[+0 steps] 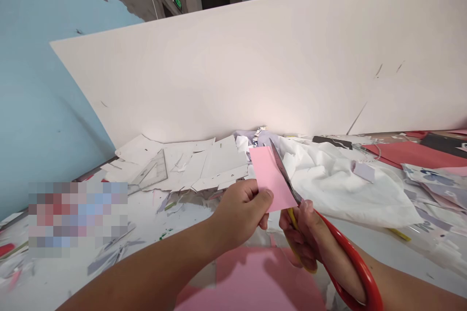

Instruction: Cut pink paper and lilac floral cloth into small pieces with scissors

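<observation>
My left hand (245,209) pinches a small pink paper piece (269,172) between thumb and fingers, holding it up over the table. In my right hand (314,228) is a pair of scissors (345,245) with red and yellow handles, the fingers wrapped round the grips. The dark blades lie along the right edge of the pink paper, pointing up and away; whether they are parted cannot be made out. Below both hands lies a larger pink sheet (255,282), partly hidden by the right hand and scissors.
White card pieces (219,158) and a clear set square (153,172) lie at the back left. A crumpled white cloth or plastic sheet (335,180) spreads behind my right hand. Red sheets (419,153) are at far right. Paper scraps (113,252) litter the left. A white panel (255,68) stands behind.
</observation>
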`<state>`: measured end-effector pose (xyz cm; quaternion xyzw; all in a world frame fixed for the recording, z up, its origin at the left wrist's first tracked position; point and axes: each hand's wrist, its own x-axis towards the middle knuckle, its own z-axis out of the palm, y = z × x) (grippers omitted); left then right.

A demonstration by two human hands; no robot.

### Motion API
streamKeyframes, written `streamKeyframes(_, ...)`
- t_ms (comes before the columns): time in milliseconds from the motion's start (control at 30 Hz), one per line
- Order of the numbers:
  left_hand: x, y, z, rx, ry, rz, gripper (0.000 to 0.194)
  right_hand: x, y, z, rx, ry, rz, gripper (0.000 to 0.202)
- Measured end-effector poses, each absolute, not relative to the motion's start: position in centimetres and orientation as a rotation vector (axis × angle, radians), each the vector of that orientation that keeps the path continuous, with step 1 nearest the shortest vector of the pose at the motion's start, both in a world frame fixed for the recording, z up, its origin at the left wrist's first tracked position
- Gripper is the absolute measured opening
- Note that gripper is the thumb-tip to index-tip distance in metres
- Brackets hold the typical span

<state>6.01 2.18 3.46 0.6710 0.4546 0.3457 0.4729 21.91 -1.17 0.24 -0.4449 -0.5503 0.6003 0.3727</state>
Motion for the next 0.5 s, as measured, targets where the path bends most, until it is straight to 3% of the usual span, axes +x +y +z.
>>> streamKeyframes(500,6.2,2.26,3.4,1.588,1.084,0.848,0.021,21.9,-1.09,-0.6,-1.134,-1.32,1.604,0.052)
